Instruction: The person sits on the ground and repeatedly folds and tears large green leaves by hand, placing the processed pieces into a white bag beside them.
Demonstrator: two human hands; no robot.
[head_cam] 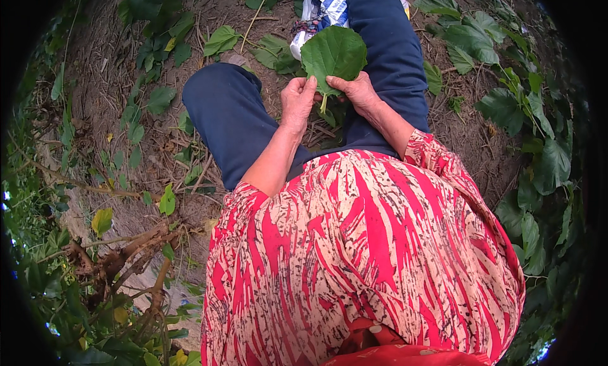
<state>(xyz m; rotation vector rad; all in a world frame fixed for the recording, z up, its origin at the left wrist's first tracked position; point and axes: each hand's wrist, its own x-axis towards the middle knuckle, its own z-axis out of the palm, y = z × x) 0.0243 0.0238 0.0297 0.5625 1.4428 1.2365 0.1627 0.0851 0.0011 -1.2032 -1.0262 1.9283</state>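
Both my hands hold a large green leaf, or a neat stack of such leaves (pixel 333 52), above the ground between my legs. My left hand (pixel 297 100) pinches its lower left edge between thumb and fingers. On the lower right edge lies the thumb of my right hand (pixel 360 94), with the fingers underneath and partly hidden. Pale stems (pixel 324 104) point down towards me between the hands. Just beyond the leaf, a white and blue plastic bag or wrapping (pixel 332 2) with a dark patterned tie (pixel 308 27) is partly covered by it.
Loose leaves (pixel 222 40) and dry twigs lie on the brown soil (pixel 285 14). Leafy plants (pixel 551 152) stand along the right. Woody branches and a gnarled stump (pixel 114 261) are at the lower left. My legs in dark blue trousers (pixel 228 114) flank the hands.
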